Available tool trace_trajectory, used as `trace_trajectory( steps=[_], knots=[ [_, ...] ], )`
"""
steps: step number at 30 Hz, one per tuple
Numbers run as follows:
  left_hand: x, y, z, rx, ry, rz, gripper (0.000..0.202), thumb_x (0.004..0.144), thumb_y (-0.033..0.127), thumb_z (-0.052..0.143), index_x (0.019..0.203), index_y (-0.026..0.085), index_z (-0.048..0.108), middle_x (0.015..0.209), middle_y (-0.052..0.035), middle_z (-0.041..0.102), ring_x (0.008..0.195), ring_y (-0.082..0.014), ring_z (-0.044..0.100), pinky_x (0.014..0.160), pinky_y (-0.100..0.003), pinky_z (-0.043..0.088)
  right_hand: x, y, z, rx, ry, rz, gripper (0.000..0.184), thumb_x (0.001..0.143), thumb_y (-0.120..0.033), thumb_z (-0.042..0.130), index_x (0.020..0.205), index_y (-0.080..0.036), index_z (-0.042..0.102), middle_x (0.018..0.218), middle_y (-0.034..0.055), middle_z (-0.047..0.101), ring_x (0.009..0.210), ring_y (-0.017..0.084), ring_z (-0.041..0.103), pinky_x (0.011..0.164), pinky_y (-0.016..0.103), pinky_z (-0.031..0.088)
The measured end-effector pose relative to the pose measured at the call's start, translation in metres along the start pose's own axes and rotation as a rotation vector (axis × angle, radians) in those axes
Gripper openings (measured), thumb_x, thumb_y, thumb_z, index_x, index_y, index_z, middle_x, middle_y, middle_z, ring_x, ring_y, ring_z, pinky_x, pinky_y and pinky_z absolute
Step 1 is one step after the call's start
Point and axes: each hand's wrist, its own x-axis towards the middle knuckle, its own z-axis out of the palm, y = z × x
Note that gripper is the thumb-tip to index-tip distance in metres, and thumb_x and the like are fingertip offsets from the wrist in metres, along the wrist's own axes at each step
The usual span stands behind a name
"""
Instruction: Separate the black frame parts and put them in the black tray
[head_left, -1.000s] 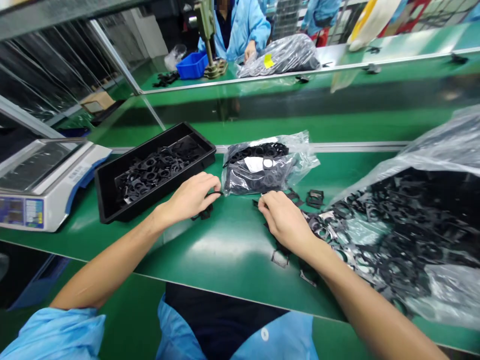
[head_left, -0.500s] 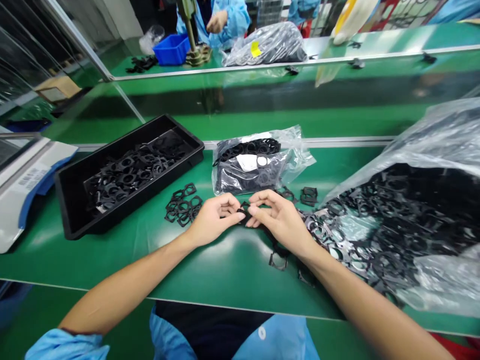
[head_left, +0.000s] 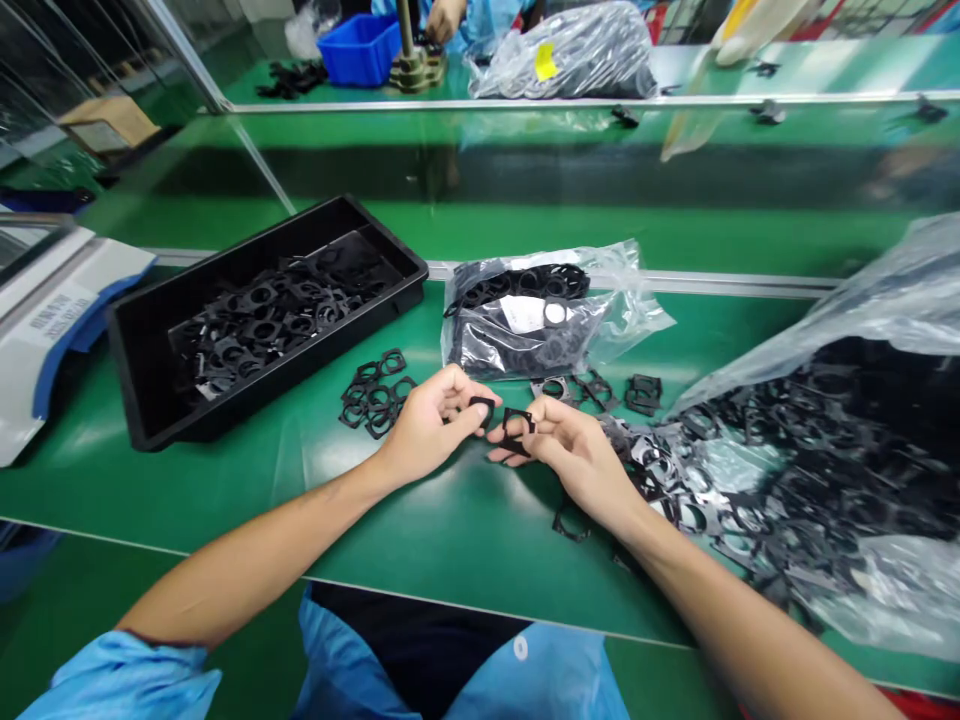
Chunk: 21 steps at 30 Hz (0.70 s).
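Note:
Between thumb and fingers, my left hand (head_left: pixel 439 415) grips a small black plastic part (head_left: pixel 484 405). Close beside it on the right, my right hand (head_left: pixel 566 440) pinches a black plastic frame (head_left: pixel 516 425) with a round opening. A narrow gap separates the two pieces. Just left of my left hand lies a small cluster of black ring frames (head_left: pixel 375 395) on the green table (head_left: pixel 420 540). Loose frames (head_left: pixel 589 388) lie beyond my right hand, and another frame (head_left: pixel 571 520) sits partly under my right wrist.
A black tray (head_left: pixel 277 370) of similar parts stands at the left. Behind my hands lies a clear bag (head_left: pixel 517 325) of parts. A large open plastic bag (head_left: pixel 817 310) spills parts at the right. Across the divider are a blue bin (head_left: pixel 360 50) and a co-worker's hand (head_left: pixel 446 18).
My hands have moved slightly apart, and a separate black piece now shows in each. The right hand's frame has come into clear sight. The whole view has shifted a little.

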Motion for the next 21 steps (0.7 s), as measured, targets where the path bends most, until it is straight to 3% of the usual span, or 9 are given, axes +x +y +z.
trace_trajectory(
  steps=[6, 10, 13, 18, 21],
  knots=[
    [0.001, -0.0036, 0.0013, -0.01, -0.007, -0.045, 0.019, 0.08, 0.023, 0.071, 0.078, 0.017, 0.053, 0.082, -0.004, 0.075, 0.056, -0.0076, 0.064, 0.052, -0.018, 0.049, 0.0017, 0.0008, 0.0017, -0.05, -0.049, -0.004, 0.027, 0.089, -0.045, 0.067, 0.083, -0.019, 0.06, 0.075, 0.0013, 0.07, 0.06, 0.014, 0.067, 0.062, 0.027, 0.054],
    [0.0042, -0.0055, -0.0009, -0.048, 0.022, -0.012, 0.016, 0.077, 0.022, 0.073, 0.078, 0.016, 0.059, 0.086, -0.0046, 0.075, 0.07, -0.0112, 0.069, 0.065, -0.022, 0.057, 0.0033, 0.0035, 0.0001, 0.0, -0.065, 0.016, 0.032, 0.088, -0.049, 0.07, 0.086, -0.017, 0.068, 0.077, 0.0019, 0.068, 0.058, 0.012, 0.064, 0.059, 0.025, 0.052],
    [0.0035, -0.0036, -0.0014, -0.064, -0.027, 0.045, 0.01, 0.079, 0.021, 0.072, 0.085, 0.016, 0.068, 0.091, -0.0065, 0.077, 0.084, -0.0152, 0.073, 0.077, -0.026, 0.059, 0.0028, 0.0049, -0.0012, 0.034, -0.063, 0.015, 0.034, 0.086, -0.05, 0.072, 0.09, -0.016, 0.071, 0.077, 0.0029, 0.07, 0.059, 0.012, 0.065, 0.059, 0.025, 0.053],
    [-0.0016, -0.0025, -0.0004, -0.014, -0.114, 0.058, 0.02, 0.085, 0.023, 0.067, 0.101, 0.017, 0.077, 0.099, -0.008, 0.079, 0.085, -0.0174, 0.073, 0.076, -0.027, 0.06, 0.0029, 0.0062, -0.0031, -0.001, -0.001, -0.011, 0.037, 0.086, -0.053, 0.071, 0.08, -0.016, 0.072, 0.067, 0.0009, 0.067, 0.051, 0.011, 0.063, 0.053, 0.023, 0.049],
    [-0.0033, -0.0053, 0.0003, 0.008, -0.13, 0.033, 0.03, 0.09, 0.027, 0.062, 0.116, 0.018, 0.076, 0.094, -0.0058, 0.078, 0.076, -0.0142, 0.07, 0.074, -0.027, 0.058, 0.0038, 0.0064, -0.0036, -0.021, 0.04, -0.033, 0.039, 0.086, -0.055, 0.071, 0.078, -0.017, 0.071, 0.062, -0.0015, 0.064, 0.046, 0.009, 0.059, 0.05, 0.022, 0.047]
  ],
)
